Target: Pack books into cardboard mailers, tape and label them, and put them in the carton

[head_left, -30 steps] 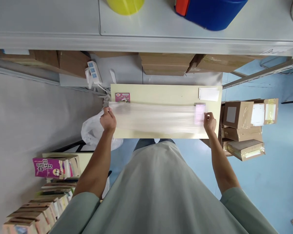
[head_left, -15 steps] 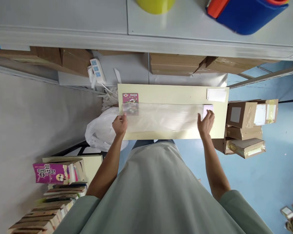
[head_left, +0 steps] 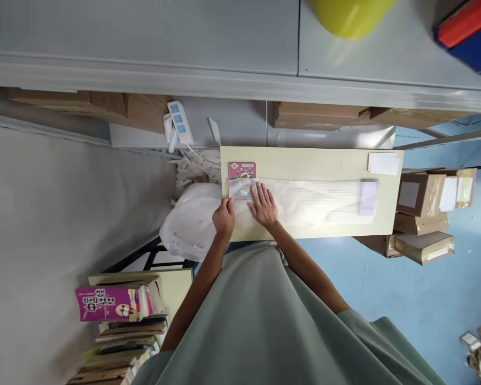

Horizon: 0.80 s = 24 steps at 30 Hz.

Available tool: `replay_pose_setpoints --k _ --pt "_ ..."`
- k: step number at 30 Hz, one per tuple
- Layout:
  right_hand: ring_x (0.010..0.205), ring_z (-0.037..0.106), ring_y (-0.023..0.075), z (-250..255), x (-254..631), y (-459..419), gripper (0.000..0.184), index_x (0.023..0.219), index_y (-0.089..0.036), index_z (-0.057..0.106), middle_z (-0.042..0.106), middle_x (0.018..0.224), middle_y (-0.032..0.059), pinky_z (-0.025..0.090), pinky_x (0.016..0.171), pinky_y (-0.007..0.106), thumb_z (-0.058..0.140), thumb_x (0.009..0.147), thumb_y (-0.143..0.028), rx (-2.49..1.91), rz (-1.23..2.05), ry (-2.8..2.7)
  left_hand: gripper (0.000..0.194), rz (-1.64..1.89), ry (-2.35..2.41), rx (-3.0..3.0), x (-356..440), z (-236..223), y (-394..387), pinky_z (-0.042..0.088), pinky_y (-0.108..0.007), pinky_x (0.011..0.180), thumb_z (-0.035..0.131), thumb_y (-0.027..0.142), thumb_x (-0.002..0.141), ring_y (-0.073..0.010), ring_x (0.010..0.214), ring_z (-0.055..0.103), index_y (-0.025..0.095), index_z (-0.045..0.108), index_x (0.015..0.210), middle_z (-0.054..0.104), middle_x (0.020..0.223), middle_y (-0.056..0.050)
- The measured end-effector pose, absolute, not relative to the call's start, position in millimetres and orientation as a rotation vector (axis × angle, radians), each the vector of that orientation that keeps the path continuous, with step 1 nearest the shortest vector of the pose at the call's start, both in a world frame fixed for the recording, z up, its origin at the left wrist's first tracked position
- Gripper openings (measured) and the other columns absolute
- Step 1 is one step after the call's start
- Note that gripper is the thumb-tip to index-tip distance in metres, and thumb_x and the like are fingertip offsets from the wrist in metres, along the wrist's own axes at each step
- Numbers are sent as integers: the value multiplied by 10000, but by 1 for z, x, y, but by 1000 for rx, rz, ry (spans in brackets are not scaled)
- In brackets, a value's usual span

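Note:
A long strip of clear plastic film (head_left: 316, 200) lies across the cream board (head_left: 304, 160) in front of me. Under its left end is a pink book (head_left: 241, 170) with a picture cover, its upper part showing above the film. My left hand (head_left: 223, 216) is closed in a pinch at the film's left edge, by the board's left side. Flat on the film, fingers spread, my right hand (head_left: 264, 206) presses just right of the book and touches its edge. A pale purple rectangle (head_left: 367, 198) lies at the film's right end.
White paper slips (head_left: 383, 163) lie at the board's far right corner. Beyond it are a power strip (head_left: 180, 123) and a grey shelf (head_left: 144, 75). A white plastic bag (head_left: 192, 222) and stacked books (head_left: 120, 305) stand left; cardboard boxes (head_left: 417, 195) stand right.
My right hand has moved left from the film's right end to beside the pink book and now lies flat. My left hand stays at the left edge. The view has shifted.

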State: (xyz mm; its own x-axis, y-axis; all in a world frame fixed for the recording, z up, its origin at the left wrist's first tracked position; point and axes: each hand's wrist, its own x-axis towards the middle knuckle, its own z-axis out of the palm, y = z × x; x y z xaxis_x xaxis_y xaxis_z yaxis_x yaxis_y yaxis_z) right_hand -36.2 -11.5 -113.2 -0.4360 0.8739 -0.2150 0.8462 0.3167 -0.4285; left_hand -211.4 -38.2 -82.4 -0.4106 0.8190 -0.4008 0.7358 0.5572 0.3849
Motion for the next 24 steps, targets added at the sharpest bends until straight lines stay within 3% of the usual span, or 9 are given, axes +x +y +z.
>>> replay_pose_setpoints --k 4,7,11,14,18,20,24 --pt "1714 198 314 -120 -33 -16 691 1749 -145 323 231 1827 159 213 1381 531 401 1154 -488 -1639 710 -2493 305 78 2221 1241 -222 -80 -39 428 -330 739 479 396 1129 -309 882 770 200 712 1142 816 1003 -159" --pt "1709 221 313 -121 -35 -17 689 1744 -153 337 261 1820 157 222 1378 531 427 1145 -479 -1656 699 -2490 294 200 2264 1220 -233 -74 -29 469 -340 779 480 404 1120 -305 929 765 202 684 1185 801 1012 -135" --pt "1702 246 313 -119 -38 -17 690 1741 -165 351 299 1809 154 234 1375 531 458 1131 -471 -1678 704 -2482 435 391 2305 1266 -238 -66 12 544 -394 885 586 539 1049 -346 1127 726 197 626 1313 740 1203 -160" --pt "1701 251 310 -117 -38 -16 694 1740 -167 352 305 1807 151 246 1373 525 465 1128 -475 -1685 704 -2494 501 326 2270 1308 -228 -66 55 560 -480 977 658 623 972 -416 1232 669 176 670 1196 673 1297 -223" --pt "1705 236 308 -118 -38 -16 691 1741 -165 349 265 1819 154 240 1376 513 450 1137 -485 -1684 674 -2521 508 152 2241 1258 -219 -76 99 525 -543 1046 824 579 832 -461 1228 646 143 689 1055 689 1241 -274" --pt "1709 222 309 -119 -39 -15 688 1741 -160 346 246 1824 156 228 1380 509 438 1142 -485 -1679 667 -2527 447 112 2219 1236 -221 -80 108 516 -539 1040 864 526 795 -446 1185 660 163 689 989 725 1164 -250" --pt "1715 197 305 -120 -38 -14 703 1754 -155 307 250 1825 138 208 1387 514 422 1145 -487 -1665 718 -2498 207 231 2181 1274 -233 -67 109 509 -500 1029 784 395 872 -373 1054 692 230 659 877 766 968 -140"
